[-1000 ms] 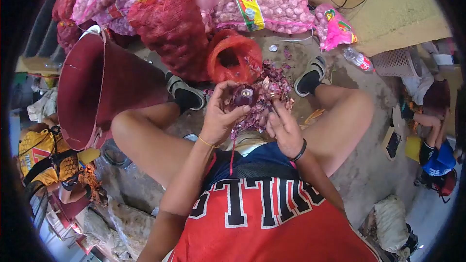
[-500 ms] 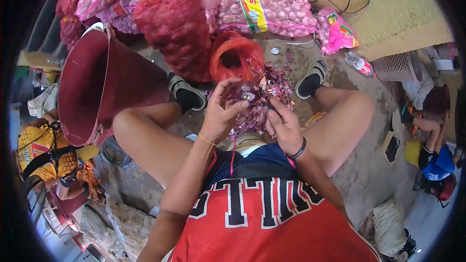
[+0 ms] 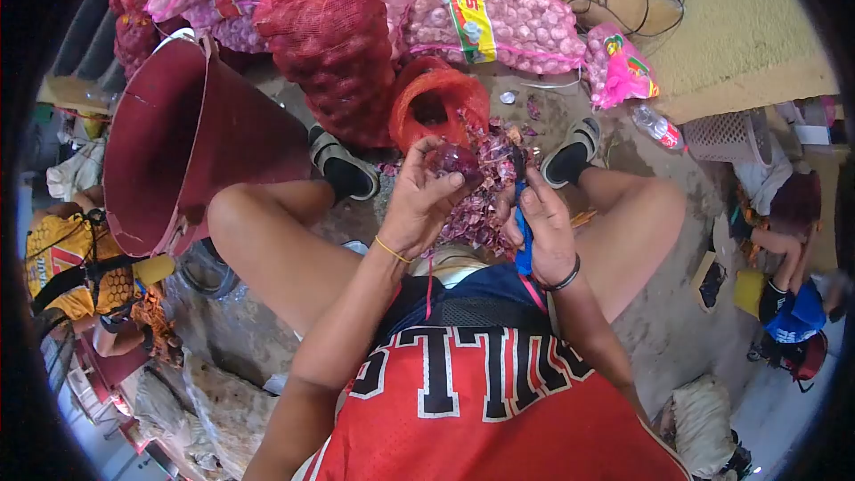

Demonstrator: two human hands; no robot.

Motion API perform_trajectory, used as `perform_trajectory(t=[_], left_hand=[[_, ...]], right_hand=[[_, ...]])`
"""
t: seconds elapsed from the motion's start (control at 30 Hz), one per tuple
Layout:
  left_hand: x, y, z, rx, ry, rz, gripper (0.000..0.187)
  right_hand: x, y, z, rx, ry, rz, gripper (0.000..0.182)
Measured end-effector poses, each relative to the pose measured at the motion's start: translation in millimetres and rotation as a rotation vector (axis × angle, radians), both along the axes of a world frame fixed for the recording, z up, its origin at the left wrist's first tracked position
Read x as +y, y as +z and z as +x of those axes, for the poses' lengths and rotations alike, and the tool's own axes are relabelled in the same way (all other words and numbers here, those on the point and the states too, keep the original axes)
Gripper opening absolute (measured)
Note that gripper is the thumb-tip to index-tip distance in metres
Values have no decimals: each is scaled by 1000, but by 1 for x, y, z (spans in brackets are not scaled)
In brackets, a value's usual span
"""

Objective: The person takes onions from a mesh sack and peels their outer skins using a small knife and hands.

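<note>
My left hand (image 3: 417, 200) is closed round a red onion (image 3: 456, 163), which it holds up in its fingertips. In my right hand (image 3: 545, 227) is a knife with a blue handle (image 3: 524, 245); its dark, narrow blade points away from me. The knife is apart from the onion. Below both hands lies a heap of purple onion skins (image 3: 472, 216) on the floor between my feet. Just beyond the left hand stands an orange-red mesh bag (image 3: 411, 123) with its mouth open.
A large maroon tub (image 3: 240, 138) lies tipped at left. Behind stand a full red mesh sack (image 3: 329, 53) and pink sacks of bulbs (image 3: 525, 31). A plastic bottle (image 3: 657, 127) and a perforated basket (image 3: 726, 138) are at right. Other people (image 3: 76, 254) sit at both sides.
The onion has turned in my left hand, so its pale cut end no longer faces me. My right hand has tilted, bringing the knife's blue handle into view.
</note>
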State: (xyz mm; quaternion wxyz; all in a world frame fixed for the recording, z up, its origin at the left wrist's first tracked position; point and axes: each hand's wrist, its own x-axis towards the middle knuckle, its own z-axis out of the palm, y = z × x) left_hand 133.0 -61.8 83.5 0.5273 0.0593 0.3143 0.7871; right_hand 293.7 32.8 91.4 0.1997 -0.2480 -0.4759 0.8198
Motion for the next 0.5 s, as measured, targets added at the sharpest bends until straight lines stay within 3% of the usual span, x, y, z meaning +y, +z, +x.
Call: perform_trajectory(t=[0.2, 0.37, 0.5], left_hand=[[1, -8, 1, -8, 32, 37, 52], [-2, -13, 2, 50, 42, 23, 52], [-1, -11, 2, 61, 61, 20, 52]], right_hand=[[-15, 9, -10, -28, 129, 133, 62], [-16, -8, -12, -145, 132, 367, 57], [-17, -23, -7, -99, 56, 324, 52]])
